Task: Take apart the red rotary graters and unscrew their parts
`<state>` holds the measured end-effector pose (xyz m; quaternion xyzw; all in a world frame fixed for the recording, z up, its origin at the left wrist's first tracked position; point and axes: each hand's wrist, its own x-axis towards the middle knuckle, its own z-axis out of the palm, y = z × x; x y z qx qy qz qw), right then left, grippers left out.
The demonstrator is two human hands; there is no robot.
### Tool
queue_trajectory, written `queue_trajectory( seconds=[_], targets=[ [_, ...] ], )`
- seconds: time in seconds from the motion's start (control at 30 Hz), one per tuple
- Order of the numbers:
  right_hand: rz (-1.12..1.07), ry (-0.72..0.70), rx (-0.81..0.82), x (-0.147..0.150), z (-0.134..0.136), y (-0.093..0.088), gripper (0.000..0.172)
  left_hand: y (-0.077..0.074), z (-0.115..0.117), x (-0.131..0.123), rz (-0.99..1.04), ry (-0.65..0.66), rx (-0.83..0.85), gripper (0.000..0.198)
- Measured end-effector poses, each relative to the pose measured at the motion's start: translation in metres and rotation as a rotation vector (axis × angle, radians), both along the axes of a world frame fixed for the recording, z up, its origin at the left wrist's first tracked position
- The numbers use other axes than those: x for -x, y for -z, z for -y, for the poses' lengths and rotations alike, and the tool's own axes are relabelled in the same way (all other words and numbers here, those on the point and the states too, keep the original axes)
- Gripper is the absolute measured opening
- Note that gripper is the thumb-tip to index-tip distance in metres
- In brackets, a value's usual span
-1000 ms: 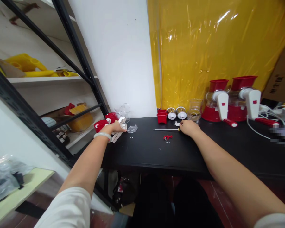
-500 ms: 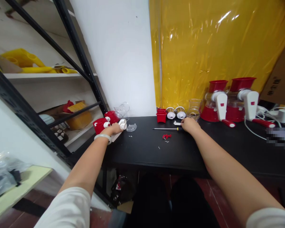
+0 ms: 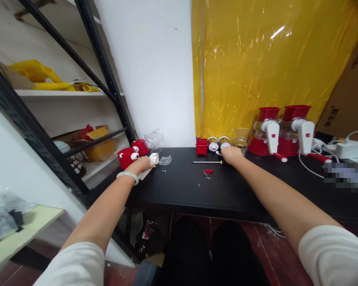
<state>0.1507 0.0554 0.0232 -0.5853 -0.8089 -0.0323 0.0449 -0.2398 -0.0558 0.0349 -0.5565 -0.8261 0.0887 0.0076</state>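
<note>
At the left of the table, my left hand (image 3: 142,165) is closed on a white plastic part with a round hollow end (image 3: 154,159). Beside it are red mill bases (image 3: 127,157) and a clear plastic cover (image 3: 165,160). My right hand (image 3: 232,156) reaches to the back of the table, its fingers closed on a small white plastic piece (image 3: 218,153), mostly hidden by the hand. Just in front of that hand lies a screwdriver (image 3: 207,162), its handle partly covered. Red plastic pieces (image 3: 208,171) and several small screws or pins (image 3: 208,178) lie nearer me.
Red hoppers (image 3: 201,147), metal grater drums (image 3: 224,142) and a clear housing (image 3: 241,139) line the back. Two assembled red-and-white rotary graters (image 3: 264,135) stand at right, near a white charger (image 3: 349,149) and cables. A black shelf frame (image 3: 107,79) borders the left.
My right hand has shifted slightly left and covers more of the small white piece. My left hand stays on its white part. The view has turned a little.
</note>
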Motion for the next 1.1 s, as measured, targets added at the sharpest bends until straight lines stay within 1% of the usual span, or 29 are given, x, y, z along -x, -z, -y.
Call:
queue_trajectory(
  seconds=[0.1, 0.17, 0.23, 0.33, 0.37, 0.4, 0.43, 0.53, 0.6, 0.67, 0.8, 0.9, 1.0, 1.1],
  targets=[
    [-0.011, -0.075, -0.063, 0.003, 0.015, -0.012, 0.029, 0.0, 0.006, 0.0, 0.009, 0.001, -0.048, 0.061],
    [-0.044, -0.134, -0.114, 0.011, 0.03, -0.02, 0.029, 0.0, 0.01, 0.004, 0.027, 0.005, -0.076, 0.066],
    [-0.097, -0.194, -0.162, 0.027, 0.048, -0.025, 0.03, 0.0, 0.015, 0.01, 0.055, 0.016, -0.102, 0.07],
    [-0.181, -0.258, -0.178, 0.067, 0.077, -0.027, 0.03, 0.001, 0.021, 0.022, 0.105, 0.035, -0.138, 0.067],
    [-0.225, -0.284, -0.157, 0.083, 0.086, -0.027, 0.028, 0.002, 0.023, 0.025, 0.123, 0.039, -0.147, 0.066],
    [-0.378, -0.32, -0.058, 0.101, 0.094, -0.026, 0.024, 0.003, 0.025, 0.028, 0.14, 0.042, -0.157, 0.064],
    [-0.518, -0.353, 0.075, 0.119, 0.101, -0.025, 0.021, 0.003, 0.027, 0.03, 0.158, 0.046, -0.165, 0.063],
    [-0.585, -0.396, 0.244, 0.174, 0.113, -0.019, 0.013, 0.005, 0.031, 0.032, 0.208, 0.056, -0.189, 0.056],
    [-0.622, -0.385, 0.363, 0.205, 0.115, -0.014, 0.012, 0.006, 0.033, 0.031, 0.231, 0.053, -0.207, 0.052],
    [-0.659, -0.348, 0.458, 0.228, 0.114, -0.008, 0.014, 0.006, 0.035, 0.03, 0.242, 0.048, -0.229, 0.052],
    [-0.732, -0.272, 0.562, 0.257, 0.111, 0.002, 0.024, 0.007, 0.037, 0.029, 0.258, 0.056, -0.265, 0.06],
    [-0.791, -0.258, 0.629, 0.271, 0.112, 0.006, 0.027, 0.008, 0.037, 0.031, 0.28, 0.048, -0.272, 0.062],
    [-0.834, -0.274, 0.663, 0.278, 0.114, 0.008, 0.029, 0.007, 0.037, 0.032, 0.309, 0.038, -0.266, 0.064],
    [-0.846, -0.313, 0.639, 0.278, 0.116, 0.012, 0.032, 0.005, 0.038, 0.033, 0.338, 0.041, -0.249, 0.069]
  ],
)
